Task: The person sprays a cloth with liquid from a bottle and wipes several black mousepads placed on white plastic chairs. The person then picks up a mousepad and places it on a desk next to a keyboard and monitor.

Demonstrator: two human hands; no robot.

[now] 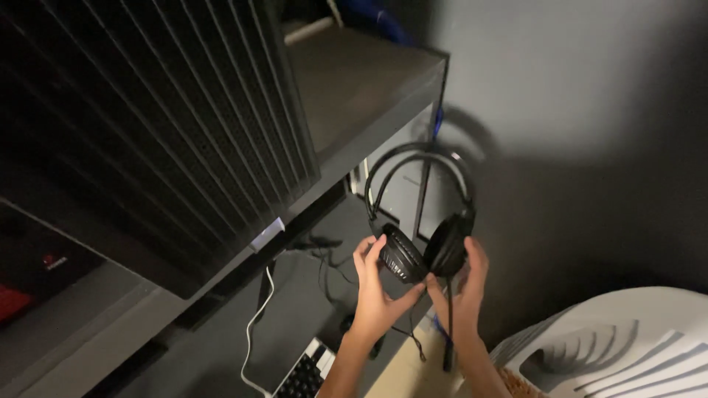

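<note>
A black over-ear headset [420, 221] with a curved double headband is held up in front of a grey wall. My left hand [376, 291] grips its left ear cup, whose ribbed outer face [398, 256] turns toward me. My right hand [466, 284] holds the right ear cup from behind. A thin microphone boom or cable [448, 324] hangs straight down between my wrists.
A tall black ribbed computer case [147, 118] stands on a grey desk [361, 81] at left. Below lie a keyboard [306, 372], a white cable [254, 324] and dark cables [324, 262]. A white plastic chair [619, 346] sits at the lower right.
</note>
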